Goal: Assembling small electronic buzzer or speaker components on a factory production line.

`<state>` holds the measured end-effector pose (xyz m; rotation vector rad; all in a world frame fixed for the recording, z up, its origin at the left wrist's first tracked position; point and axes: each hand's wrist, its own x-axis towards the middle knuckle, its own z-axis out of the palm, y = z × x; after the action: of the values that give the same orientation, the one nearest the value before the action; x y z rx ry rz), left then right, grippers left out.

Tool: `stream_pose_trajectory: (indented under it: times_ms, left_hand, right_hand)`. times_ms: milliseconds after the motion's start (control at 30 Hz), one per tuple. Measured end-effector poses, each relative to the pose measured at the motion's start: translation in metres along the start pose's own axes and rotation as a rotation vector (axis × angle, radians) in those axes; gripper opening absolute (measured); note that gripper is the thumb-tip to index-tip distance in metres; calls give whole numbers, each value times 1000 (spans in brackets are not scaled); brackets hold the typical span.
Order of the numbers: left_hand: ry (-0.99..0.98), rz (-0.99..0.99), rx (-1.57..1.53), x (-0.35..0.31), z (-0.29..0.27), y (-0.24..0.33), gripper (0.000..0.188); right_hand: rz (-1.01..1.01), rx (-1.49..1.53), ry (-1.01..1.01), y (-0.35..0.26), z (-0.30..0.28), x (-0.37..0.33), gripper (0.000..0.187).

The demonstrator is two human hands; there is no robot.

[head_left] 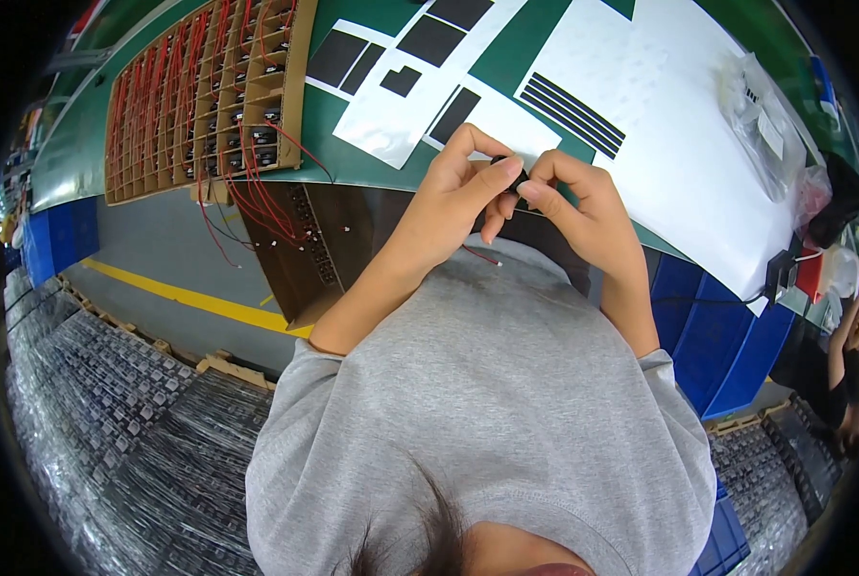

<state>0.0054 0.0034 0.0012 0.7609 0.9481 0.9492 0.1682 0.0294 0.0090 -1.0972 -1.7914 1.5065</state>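
Observation:
A small black part [515,177] sits between my two hands, just off the near edge of the green table. My left hand [456,197] pinches it from the left between thumb and fingers. My right hand [588,206] is closed on its right side, thumb and forefinger pressed together. Fingers cover much of the part, so its exact kind does not show. Below my hands a short red wire [482,255] with a small light tip lies against the grey shirt; whether it joins the part is hidden. Beyond my fingers lies a white backing sheet [518,121] with black pieces.
At the left stands a cardboard divider box [300,86] with small black parts, red wires hanging over its edge. More white sheets [377,120] with black pieces cover the green table [501,58]. Clear plastic bags [761,125] lie right. Another person [837,374] is at far right.

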Motion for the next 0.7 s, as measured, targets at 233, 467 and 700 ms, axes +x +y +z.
stream_pose_trajectory:
  times_ms: [233, 467, 700]
  left_hand:
    - [-8, 9, -28, 2, 1, 0, 20]
    - [-24, -8, -49, 4, 0, -1, 20]
    - [-44, -16, -54, 6, 0, -4, 21]
  right_hand:
    - [-7, -7, 15, 2, 0, -1, 21]
    - [4, -18, 31, 1, 0, -3, 21]
    - [95, -9, -13, 1, -4, -5, 18]
